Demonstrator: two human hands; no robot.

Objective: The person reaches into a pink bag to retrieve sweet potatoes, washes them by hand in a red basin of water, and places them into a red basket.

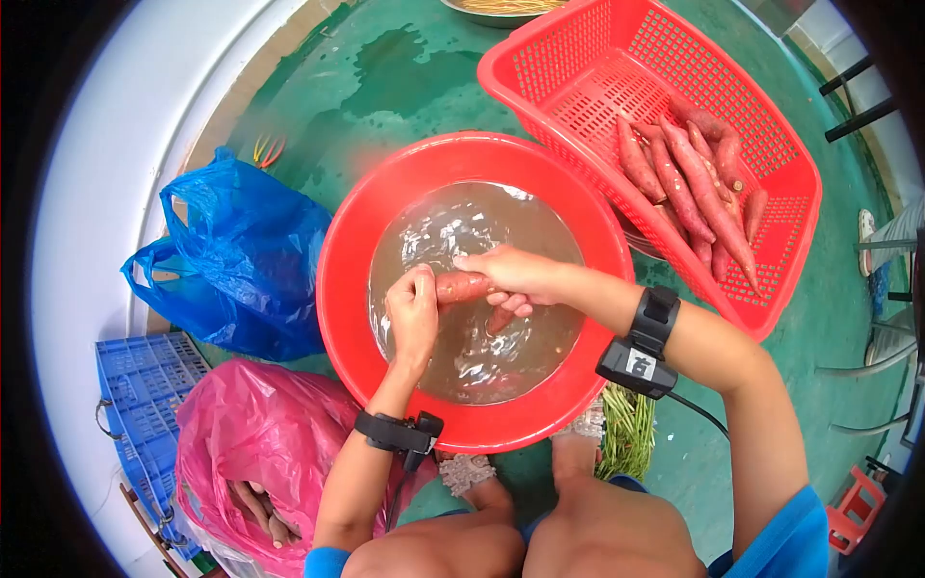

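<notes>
Between my two hands, over the murky water [467, 371] of a round red basin [352, 318], is a reddish sweet potato [461, 286]. My left hand [412, 313] has its fingers wrapped round the left end. Closed on the right end is my right hand [515, 276], its thumb lying along the top. Just below the right fingers, another reddish piece [499, 320] shows partly in the water. Black straps with small devices sit on both of my forearms.
A red perforated basket [568, 116] with several sweet potatoes [699, 183] stands at the upper right. On the left are a blue plastic bag [241, 250], a blue crate [149, 395] and a pink bag [260, 414] holding roots. Green stalks [628, 433] lie by my foot.
</notes>
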